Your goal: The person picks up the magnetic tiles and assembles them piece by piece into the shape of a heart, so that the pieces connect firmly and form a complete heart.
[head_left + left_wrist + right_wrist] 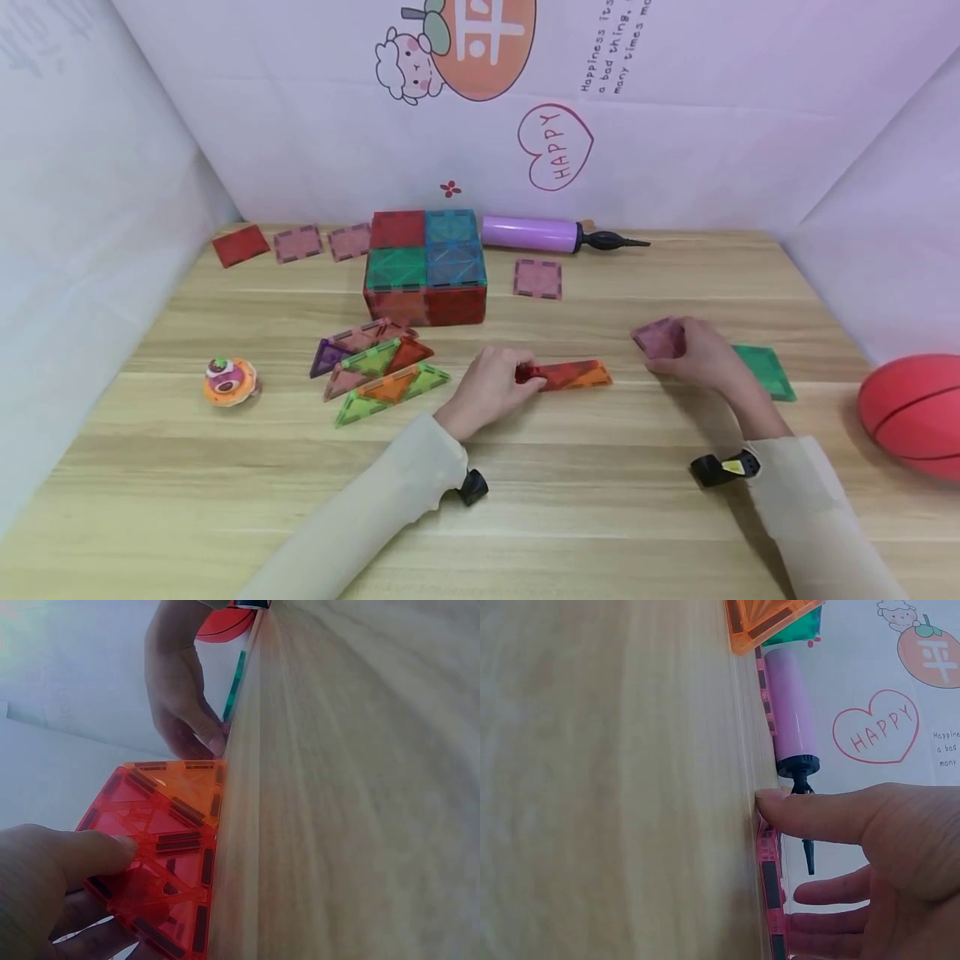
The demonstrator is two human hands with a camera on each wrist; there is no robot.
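Observation:
Near the middle of the table my left hand pinches a joined strip of magnetic tiles that stands on edge. In the left wrist view its thumb presses a red triangle tile, and an orange triangle tile forms the strip's far corner. To the right, my right hand holds a pink square magnetic tile by its right side, low over the table. The right wrist view shows this pink tile nearly edge-on, with the thumb at its end. Behind that hand lies a green tile, partly hidden.
A box of joined magnetic tiles stands at the back, beside a purple hand pump and another pink tile. Several triangle-tile strips stand left of my left hand. A toy cupcake and red ball sit farther out.

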